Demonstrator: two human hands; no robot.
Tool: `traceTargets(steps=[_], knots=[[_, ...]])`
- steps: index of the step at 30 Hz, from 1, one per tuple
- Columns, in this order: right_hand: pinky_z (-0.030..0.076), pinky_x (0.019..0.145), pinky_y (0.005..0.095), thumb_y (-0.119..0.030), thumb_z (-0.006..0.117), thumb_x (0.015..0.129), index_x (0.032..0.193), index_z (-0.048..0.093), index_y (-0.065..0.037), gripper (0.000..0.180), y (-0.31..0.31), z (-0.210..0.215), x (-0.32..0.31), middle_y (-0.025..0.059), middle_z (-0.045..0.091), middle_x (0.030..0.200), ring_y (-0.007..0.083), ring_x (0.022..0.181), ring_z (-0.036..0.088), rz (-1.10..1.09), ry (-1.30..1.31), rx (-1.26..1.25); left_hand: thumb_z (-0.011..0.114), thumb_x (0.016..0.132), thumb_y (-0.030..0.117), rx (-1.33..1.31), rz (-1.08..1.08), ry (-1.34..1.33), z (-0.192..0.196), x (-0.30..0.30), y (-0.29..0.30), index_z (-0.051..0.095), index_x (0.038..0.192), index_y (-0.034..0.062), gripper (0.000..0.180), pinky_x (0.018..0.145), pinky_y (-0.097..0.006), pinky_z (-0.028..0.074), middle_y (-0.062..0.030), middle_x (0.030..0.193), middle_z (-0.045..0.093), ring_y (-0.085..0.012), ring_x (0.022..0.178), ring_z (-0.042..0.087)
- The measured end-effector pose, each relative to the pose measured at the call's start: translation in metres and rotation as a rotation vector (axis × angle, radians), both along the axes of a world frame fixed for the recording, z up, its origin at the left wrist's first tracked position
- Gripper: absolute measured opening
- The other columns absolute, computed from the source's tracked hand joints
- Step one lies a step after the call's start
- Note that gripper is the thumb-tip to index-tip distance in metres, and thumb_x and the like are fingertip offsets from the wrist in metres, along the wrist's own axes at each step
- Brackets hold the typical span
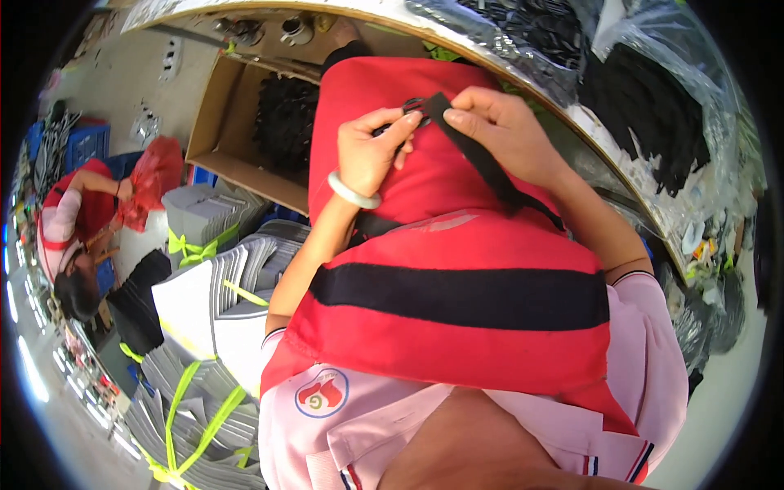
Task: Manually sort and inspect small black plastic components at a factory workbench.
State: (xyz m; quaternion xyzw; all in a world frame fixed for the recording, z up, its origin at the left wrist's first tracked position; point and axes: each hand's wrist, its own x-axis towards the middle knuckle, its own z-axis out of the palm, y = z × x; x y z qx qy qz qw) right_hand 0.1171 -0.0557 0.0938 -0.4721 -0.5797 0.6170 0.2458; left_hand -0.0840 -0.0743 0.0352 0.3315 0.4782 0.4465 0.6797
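Above my lap, my left hand (pixel 371 151) pinches a small black buckle (pixel 416 106) between thumb and fingers. Close to its right, my right hand (pixel 506 131) is closed on the end of a flat black strap (pixel 482 163). The strap's end stands right beside the buckle; whether it passes through is too small to tell. From there the strap runs down to the right across my red apron (pixel 392 77). A pale bangle circles my left wrist.
A worktable (pixel 629 180) curves along the right, bearing black straps (pixel 645 114) and clear plastic bags. Left of my lap stands a cardboard box (pixel 220 163) holding black pieces. Grey stacked sheets (pixel 204 286) tied with yellow-green strips lie nearby. Another person (pixel 73 220) handles a red bag at far left.
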Motion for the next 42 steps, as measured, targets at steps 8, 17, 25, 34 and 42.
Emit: traceTargets(steps=[8, 17, 25, 34, 42], knots=[[0.039, 0.046, 0.0191, -0.025, 0.059, 0.093, 0.087, 0.063, -0.004, 0.022, 0.003, -0.025, -0.027, -0.0014, 0.057, 0.067, 0.0034, 0.055, 0.05, -0.048, 0.142, -0.45, 0.069, 0.082, 0.0, 0.229, 0.075, 0.145, -0.007, -0.007, -0.006, 0.071, 0.091, -0.0016, 0.01, 0.045, -0.021, 0.04, -0.0042, 0.071, 0.061, -0.0073, 0.053, 0.053], [0.042, 0.045, 0.0186, -0.025, 0.059, 0.093, 0.089, 0.062, -0.004, 0.022, 0.003, -0.031, -0.034, 0.0021, 0.059, 0.067, 0.0064, 0.049, 0.053, -0.149, 0.194, -0.366, 0.072, 0.076, 0.0, 0.472, 0.12, 0.392, -0.015, -0.014, -0.002, 0.07, 0.09, -0.0003, 0.014, 0.056, -0.026, 0.045, -0.0069, 0.069, 0.061, -0.0146, 0.062, 0.057], [0.043, 0.049, 0.0186, -0.025, 0.062, 0.092, 0.087, 0.059, -0.005, 0.021, 0.005, -0.039, -0.032, 0.0011, 0.057, 0.068, 0.006, 0.052, 0.051, -0.198, 0.339, -0.467, 0.072, 0.075, 0.0, 0.73, 0.12, 0.668, -0.013, -0.012, -0.003, 0.069, 0.09, -0.0005, 0.015, 0.055, -0.026, 0.044, -0.0085, 0.07, 0.06, -0.0166, 0.062, 0.058], [0.044, 0.055, 0.0199, -0.025, 0.06, 0.093, 0.095, 0.059, -0.004, 0.021, 0.008, -0.056, -0.034, 0.0008, 0.057, 0.075, 0.0066, 0.059, 0.052, -0.22, 0.429, -0.513, 0.071, 0.078, 0.001, 0.862, 0.075, 0.746, -0.025, -0.012, -0.003, 0.069, 0.094, -0.0001, 0.016, 0.055, -0.028, 0.047, -0.0092, 0.073, 0.062, -0.0171, 0.063, 0.06], [0.047, 0.075, 0.0213, -0.016, 0.064, 0.09, 0.103, 0.064, -0.001, 0.02, 0.01, -0.051, -0.045, 0.0029, 0.062, 0.088, 0.0101, 0.079, 0.06, -0.064, 0.201, -0.177, 0.063, 0.09, 0.012, -0.261, 0.064, -0.41, -0.029, -0.024, -0.005, 0.066, 0.1, -0.0057, 0.021, 0.047, -0.023, 0.049, -0.0089, 0.078, 0.065, -0.0142, 0.06, 0.061]])
